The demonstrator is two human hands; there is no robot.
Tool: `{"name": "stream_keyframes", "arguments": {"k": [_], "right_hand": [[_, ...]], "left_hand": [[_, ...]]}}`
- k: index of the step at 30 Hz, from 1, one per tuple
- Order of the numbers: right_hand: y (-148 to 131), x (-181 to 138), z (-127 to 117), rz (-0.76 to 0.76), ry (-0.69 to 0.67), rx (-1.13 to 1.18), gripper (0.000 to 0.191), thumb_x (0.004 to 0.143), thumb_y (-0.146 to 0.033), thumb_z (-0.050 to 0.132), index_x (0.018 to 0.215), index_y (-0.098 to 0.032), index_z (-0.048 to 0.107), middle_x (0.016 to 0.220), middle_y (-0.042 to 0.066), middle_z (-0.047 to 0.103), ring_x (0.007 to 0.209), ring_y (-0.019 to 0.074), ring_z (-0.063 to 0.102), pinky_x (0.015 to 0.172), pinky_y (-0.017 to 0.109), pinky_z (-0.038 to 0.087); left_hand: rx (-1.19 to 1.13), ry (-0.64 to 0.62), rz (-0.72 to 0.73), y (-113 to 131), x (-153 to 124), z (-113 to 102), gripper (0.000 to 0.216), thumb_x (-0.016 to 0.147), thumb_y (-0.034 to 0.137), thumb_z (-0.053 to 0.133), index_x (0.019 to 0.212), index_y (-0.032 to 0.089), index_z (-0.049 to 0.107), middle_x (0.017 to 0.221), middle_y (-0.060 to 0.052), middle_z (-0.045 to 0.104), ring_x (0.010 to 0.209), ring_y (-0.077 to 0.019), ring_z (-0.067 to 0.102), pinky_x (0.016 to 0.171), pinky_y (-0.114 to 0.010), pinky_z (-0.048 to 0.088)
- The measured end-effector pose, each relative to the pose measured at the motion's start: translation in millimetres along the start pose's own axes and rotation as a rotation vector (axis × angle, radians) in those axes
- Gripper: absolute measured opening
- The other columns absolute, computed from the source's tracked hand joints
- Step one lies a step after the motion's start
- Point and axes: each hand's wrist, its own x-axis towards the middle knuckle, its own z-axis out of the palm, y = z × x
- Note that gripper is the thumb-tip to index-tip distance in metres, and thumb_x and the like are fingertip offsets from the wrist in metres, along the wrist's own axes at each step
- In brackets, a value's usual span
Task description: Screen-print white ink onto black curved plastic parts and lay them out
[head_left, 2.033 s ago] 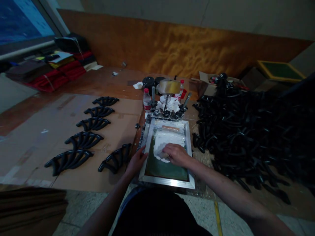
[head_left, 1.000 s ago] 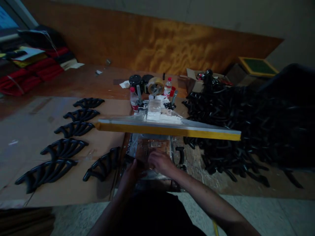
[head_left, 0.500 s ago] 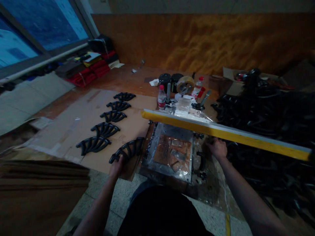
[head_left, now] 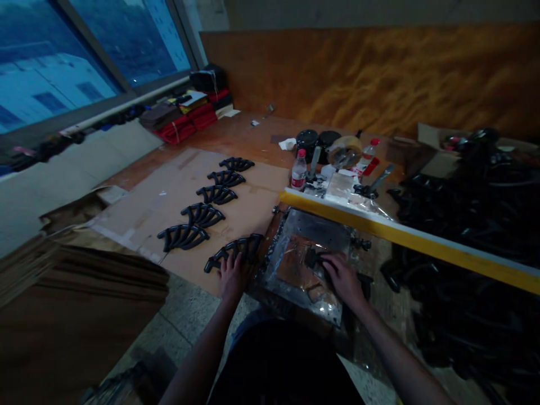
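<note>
My left hand (head_left: 231, 277) rests at the near side of a fanned row of black curved handles (head_left: 248, 245) on the cardboard sheet (head_left: 177, 166). Its fingers look spread and touch the row. Over the metal plate (head_left: 291, 222), my right hand (head_left: 343, 278) has its fingers closed on one black curved handle (head_left: 313, 257), whose far part is dark and partly hidden. Beneath it lies a brownish patch (head_left: 291, 264) under clear film, with small flat pieces on it. Further back on the cardboard, several more fanned groups of black handles (head_left: 183, 237) stand in a line.
A yellow-edged bar (head_left: 379, 220) crosses behind the plate toward the right. A large dark heap of black parts (head_left: 472, 298) fills the right side. Behind stand plastic bottles (head_left: 298, 171), a tape roll (head_left: 345, 151) and black jars (head_left: 307, 139). Stacked cardboard (head_left: 76, 298) is at left.
My right hand has moved left from beside the heap to above the plate, now with a black handle. My left hand has spread its fingers along the front row. The view has swung left.
</note>
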Motion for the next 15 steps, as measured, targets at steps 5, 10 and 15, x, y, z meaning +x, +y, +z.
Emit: {"name": "stream_keyframes", "arguments": {"k": [5, 10, 15], "right_hand": [[-4.6, 4.6, 21.8, -0.085, -0.021, -0.211, 0.034, 0.095, -0.027, 0.039, 0.105, -0.022, 0.071, 0.099, 0.009, 0.065, 0.093, 0.0232, 0.063, 0.081, 0.037, 0.052], [-1.0, 0.4, 25.8, -0.135, 0.012, -0.328, 0.033, 0.096, -0.024, 0.041, 0.109, -0.021, 0.071, 0.102, 0.01, 0.066, 0.096, 0.0231, 0.061, 0.084, 0.036, 0.051], [-2.9, 0.1, 27.5, -0.213, 0.075, -0.429, 0.031, 0.094, -0.02, 0.044, 0.108, -0.02, 0.071, 0.098, 0.009, 0.066, 0.096, 0.0229, 0.058, 0.084, 0.035, 0.049]], "left_hand": [[-0.014, -0.012, 0.029, -5.8, 16.0, 1.8, 0.049, 0.092, 0.035, 0.045, 0.139, 0.021, 0.052, 0.146, -0.012, 0.048, 0.134, -0.0396, 0.035, 0.106, -0.052, 0.035], [-0.011, 0.013, 0.012, -14.1, 35.9, 4.2, 0.046, 0.093, 0.036, 0.043, 0.134, 0.02, 0.057, 0.143, -0.012, 0.05, 0.13, -0.0383, 0.041, 0.104, -0.052, 0.037], [-0.004, 0.0, 0.114, -16.9, 50.6, 4.4, 0.043, 0.091, 0.033, 0.045, 0.13, 0.02, 0.06, 0.141, -0.009, 0.054, 0.127, -0.035, 0.045, 0.106, -0.049, 0.038]]}}
